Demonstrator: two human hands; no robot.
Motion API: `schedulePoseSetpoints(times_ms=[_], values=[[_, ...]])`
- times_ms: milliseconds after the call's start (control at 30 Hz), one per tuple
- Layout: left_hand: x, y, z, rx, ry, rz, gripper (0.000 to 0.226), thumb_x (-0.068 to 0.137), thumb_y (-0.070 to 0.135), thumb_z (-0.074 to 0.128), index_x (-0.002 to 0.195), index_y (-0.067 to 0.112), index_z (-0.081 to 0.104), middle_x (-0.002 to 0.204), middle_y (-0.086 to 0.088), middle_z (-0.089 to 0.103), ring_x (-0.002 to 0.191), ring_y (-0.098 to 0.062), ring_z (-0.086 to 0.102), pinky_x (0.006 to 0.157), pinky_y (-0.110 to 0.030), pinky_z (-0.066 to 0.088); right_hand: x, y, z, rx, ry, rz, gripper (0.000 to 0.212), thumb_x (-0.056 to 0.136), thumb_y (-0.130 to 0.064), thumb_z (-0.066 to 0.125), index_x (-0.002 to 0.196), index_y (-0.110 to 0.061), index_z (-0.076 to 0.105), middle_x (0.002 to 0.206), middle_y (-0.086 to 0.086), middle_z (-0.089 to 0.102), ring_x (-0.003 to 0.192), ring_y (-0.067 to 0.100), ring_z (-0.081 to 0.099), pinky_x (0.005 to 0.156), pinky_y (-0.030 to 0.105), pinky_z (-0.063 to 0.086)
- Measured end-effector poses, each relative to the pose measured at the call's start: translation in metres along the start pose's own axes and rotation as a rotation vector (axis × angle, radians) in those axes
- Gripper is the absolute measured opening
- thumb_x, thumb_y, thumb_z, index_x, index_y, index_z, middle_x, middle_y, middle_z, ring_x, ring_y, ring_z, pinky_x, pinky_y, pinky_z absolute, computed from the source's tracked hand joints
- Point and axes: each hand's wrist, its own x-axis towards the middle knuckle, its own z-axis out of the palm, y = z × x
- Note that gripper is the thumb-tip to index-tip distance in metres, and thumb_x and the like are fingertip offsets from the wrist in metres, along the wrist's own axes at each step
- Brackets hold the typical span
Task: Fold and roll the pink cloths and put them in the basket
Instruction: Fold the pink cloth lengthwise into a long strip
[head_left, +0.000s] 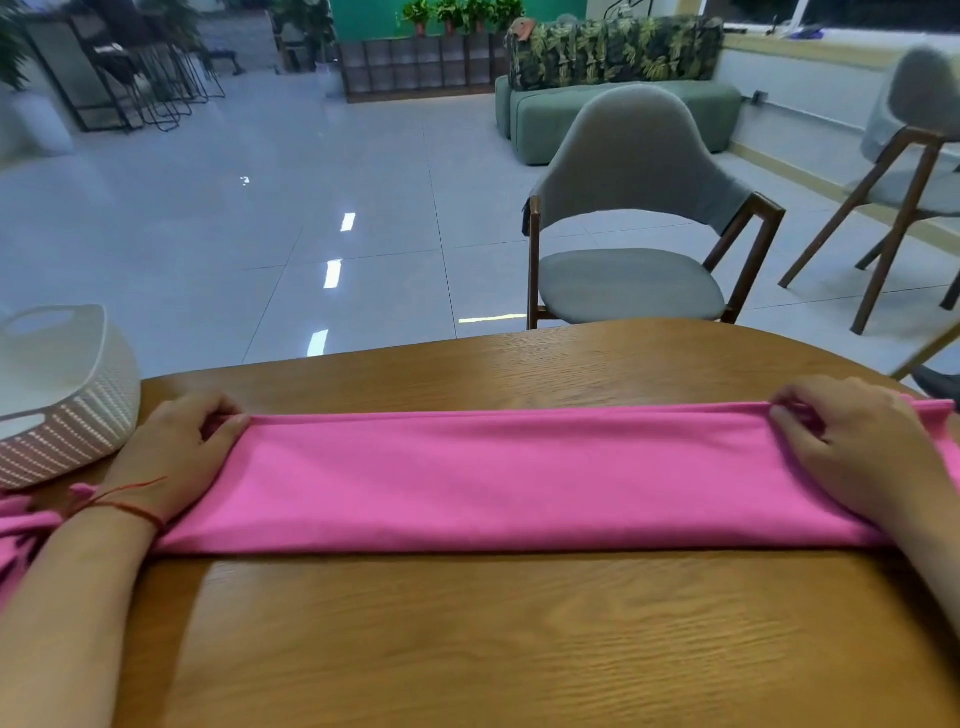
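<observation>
Lying flat between left hand (176, 449) and right hand (857, 447), pink cloth (493, 478), ends pinched

Looking forward and down from head height, sitting close over the near side of the wooden table (467, 649). Taking in both forearms entering from the bottom corners, with the left hand (176, 447) and right hand (857, 447) each pinching an end of the pink cloth (493, 478) across mid-frame. Cropping the white basket (78, 431) at the left edge. Reaching past the table's far rim to a grey chair (634, 208), tiled floor (260, 182) and green sofa (597, 114) well beyond. Bending lines at the borders, being wide-angle.
</observation>
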Motion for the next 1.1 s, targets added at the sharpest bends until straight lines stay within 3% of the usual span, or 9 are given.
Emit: schedulePoseSetpoints(times_ms=[167,333,467,567,667,833,900,1000,1100], values=[[0.004,-0.006,0.003,-0.019,0.005,0.009,0.007,0.098,0.031,0.069,0.092,0.029,0.066,0.091,0.011,0.066,0.092,-0.020,0.061,0.086,-0.049,0.054,0.001,0.007,-0.007,-0.078,0.031,0.114,0.033,0.102,-0.066,0.050,0.087,-0.039,0.062,0.088,-0.013,0.062,0.090,0.022,0.058,0.095,0.054,0.043],[0.004,-0.012,0.003,-0.042,0.006,-0.052,0.003,0.098,0.028,0.069,0.095,0.028,0.069,0.097,0.007,0.066,0.097,-0.023,0.062,0.094,-0.052,0.053,-0.003,0.024,-0.016,-0.078,-0.100,0.202,0.010,0.101,-0.045,0.053,0.105,-0.045,0.062,0.115,-0.008,0.069,0.115,0.028,0.060,0.116,0.067,0.027],[0.004,-0.011,0.003,-0.070,0.001,-0.116,0.015,0.099,0.014,0.063,0.097,0.026,0.071,0.104,-0.004,0.065,0.097,-0.026,0.060,0.092,-0.044,0.048,-0.007,0.041,-0.016,-0.023,0.014,0.287,0.011,0.098,-0.041,0.056,0.099,-0.050,0.061,0.111,-0.003,0.073,0.107,0.028,0.065,0.096,0.065,0.052],[0.004,-0.011,0.003,-0.077,0.014,-0.129,0.017,0.100,0.012,0.061,0.099,0.025,0.070,0.106,-0.007,0.065,0.098,-0.028,0.060,0.092,-0.043,0.046,-0.007,0.048,-0.011,-0.020,0.069,0.292,0.011,0.102,-0.045,0.054,0.101,-0.048,0.065,0.108,-0.001,0.073,0.103,0.029,0.064,0.090,0.063,0.055],[0.003,-0.011,0.004,-0.060,0.026,-0.133,0.017,0.100,0.011,0.059,0.100,0.024,0.069,0.107,-0.009,0.065,0.098,-0.029,0.059,0.092,-0.043,0.046,-0.004,0.044,-0.012,0.006,0.052,0.334,0.015,0.104,-0.040,0.055,0.108,-0.038,0.070,0.108,0.003,0.070,0.104,0.032,0.062,0.092,0.066,0.053],[0.005,-0.010,0.004,-0.025,0.023,-0.111,0.019,0.098,0.008,0.059,0.098,0.023,0.069,0.104,-0.009,0.063,0.097,-0.031,0.058,0.092,-0.046,0.046,-0.008,0.028,-0.031,0.111,-0.122,0.386,0.029,0.095,-0.010,0.062,0.110,-0.034,0.068,0.112,0.001,0.062,0.107,0.022,0.054,0.103,0.058,0.049],[0.005,-0.009,0.004,-0.027,0.021,-0.106,0.019,0.098,0.007,0.059,0.099,0.023,0.070,0.104,-0.009,0.063,0.097,-0.030,0.058,0.092,-0.044,0.045,-0.001,0.032,-0.035,0.114,-0.082,0.447,0.030,0.086,-0.017,0.062,0.101,-0.042,0.065,0.107,-0.001,0.066,0.105,0.024,0.059,0.103,0.055,0.052],[0.003,-0.009,0.003,-0.040,0.024,-0.115,0.019,0.098,0.006,0.059,0.100,0.020,0.071,0.104,-0.009,0.065,0.098,-0.031,0.059,0.093,-0.043,0.045,0.003,0.053,-0.027,0.193,-0.048,0.510,0.025,0.080,-0.026,0.060,0.093,-0.046,0.067,0.103,-0.003,0.072,0.105,0.026,0.065,0.096,0.036,0.053],[0.001,-0.007,0.002,-0.077,0.038,-0.134,0.017,0.098,0.006,0.061,0.100,0.020,0.071,0.103,-0.008,0.067,0.097,-0.031,0.061,0.093,-0.042,0.046,-0.004,0.042,-0.028,0.249,-0.007,0.594,0.026,0.092,-0.015,0.064,0.112,-0.031,0.072,0.117,0.007,0.073,0.115,0.031,0.064,0.104,0.054,0.052]])
